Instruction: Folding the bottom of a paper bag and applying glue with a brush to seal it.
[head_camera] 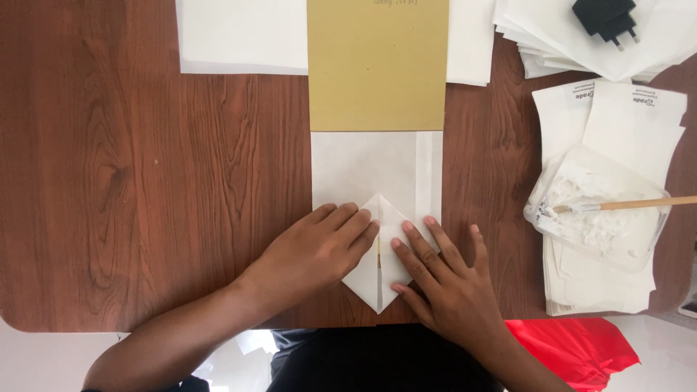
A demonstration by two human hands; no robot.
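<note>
Both hands lay flat with fingers spread, the left hand and right hand pressing the folded white paper between them onto the table, gripping nothing.

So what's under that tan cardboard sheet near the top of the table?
The tan cardboard lies on white paper, whose folded near end both hands press flat. The paper's covered far end cannot be seen.

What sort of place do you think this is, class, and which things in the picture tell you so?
Probably a small paper-craft or bag-making workbench. On the wooden table, both hands press folded corners of a white paper sheet wrapped round a tan board; stacks of white paper and a paste tub with a brush sit close by.
</note>
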